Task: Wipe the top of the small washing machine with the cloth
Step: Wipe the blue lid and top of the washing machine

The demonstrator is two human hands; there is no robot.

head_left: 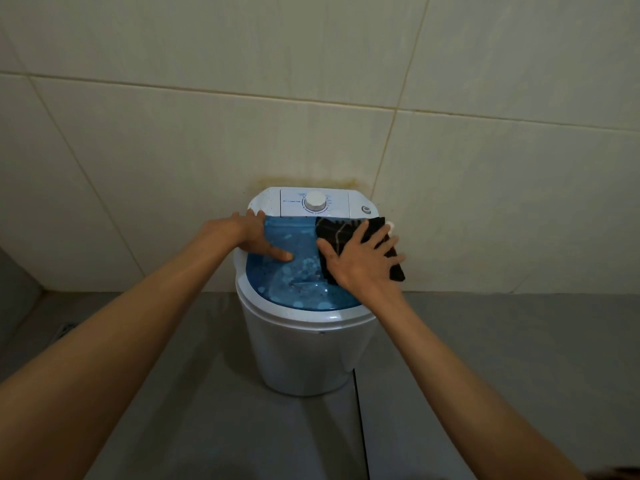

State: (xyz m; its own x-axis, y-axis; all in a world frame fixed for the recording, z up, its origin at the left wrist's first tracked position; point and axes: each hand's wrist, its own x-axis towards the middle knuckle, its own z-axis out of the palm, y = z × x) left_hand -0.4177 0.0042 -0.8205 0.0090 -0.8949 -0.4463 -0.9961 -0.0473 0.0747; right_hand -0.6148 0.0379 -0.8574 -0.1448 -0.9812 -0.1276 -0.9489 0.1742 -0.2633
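Observation:
A small white washing machine stands on the floor against a tiled wall. Its top is a translucent blue lid with pale spots, and a white control panel with a round dial sits behind the lid. A dark cloth with thin light stripes lies on the right part of the lid. My right hand presses flat on the cloth with fingers spread. At the lid's left edge, my left hand rests flat, thumb pointing right across the blue surface.
Large cream wall tiles rise behind the machine, with a yellowish stain just above the panel. The floor is grey. A small floor drain shows at the left. A dark cord runs down the floor by the machine's right side.

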